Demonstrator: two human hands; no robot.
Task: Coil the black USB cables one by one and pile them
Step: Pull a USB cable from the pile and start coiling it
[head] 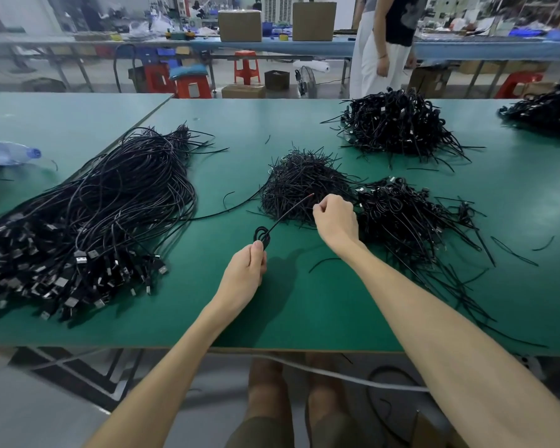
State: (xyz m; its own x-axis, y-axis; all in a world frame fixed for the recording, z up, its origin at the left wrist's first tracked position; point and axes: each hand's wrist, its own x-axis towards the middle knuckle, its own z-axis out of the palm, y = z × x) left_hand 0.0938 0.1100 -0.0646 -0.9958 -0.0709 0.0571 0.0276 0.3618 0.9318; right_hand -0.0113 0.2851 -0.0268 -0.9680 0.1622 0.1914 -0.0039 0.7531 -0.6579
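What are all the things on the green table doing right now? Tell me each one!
Left hand: closed, pinching a small coiled black cable.
Right hand: closed at the heap of short black ties; what it pinches is unclear.
Big bundle of long black USB cables: loose, uncoiled, lying flat.
Near pile of coiled black cables: coiled, heaped.
Far pile of coiled black cables: coiled, heaped.
Clear plastic bottle: lying on its side.
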